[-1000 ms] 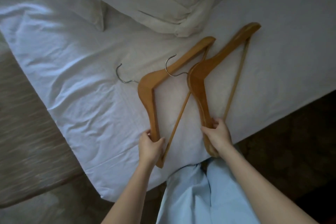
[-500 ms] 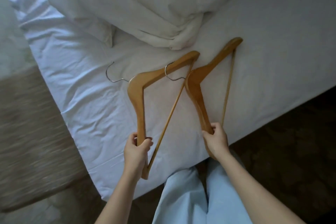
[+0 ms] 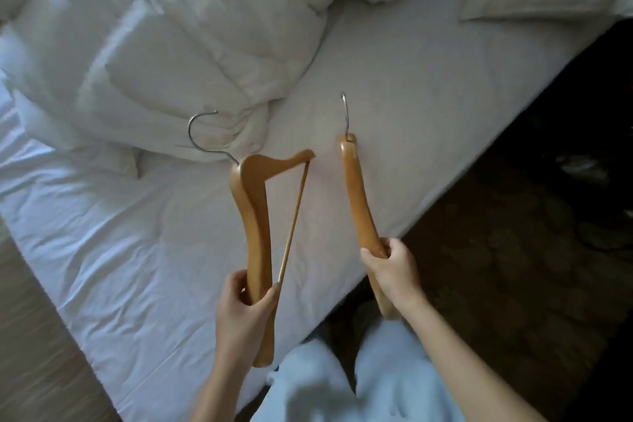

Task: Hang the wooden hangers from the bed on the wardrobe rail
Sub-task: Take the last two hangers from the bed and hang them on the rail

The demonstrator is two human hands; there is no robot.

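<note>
From my head camera: my left hand (image 3: 245, 310) grips one wooden hanger (image 3: 255, 216) by its arm, my right hand (image 3: 392, 271) clamps the other hanger (image 3: 358, 195), both lifted above the bed (image 3: 428, 106) beyond my knuckles. I should keep the hooks (image 3: 202, 134) apart (they tangle easily) while carrying.

both hangers (image 3: 255, 216) (image 3: 359, 202) are smooth, lightly glossy honey wood with shiny metal hooks (image 3: 202, 134). the bed sheet (image 3: 137, 250) is matt white creased cloth; the duvet (image 3: 178, 44) looks soft, puffy cloth.
</note>
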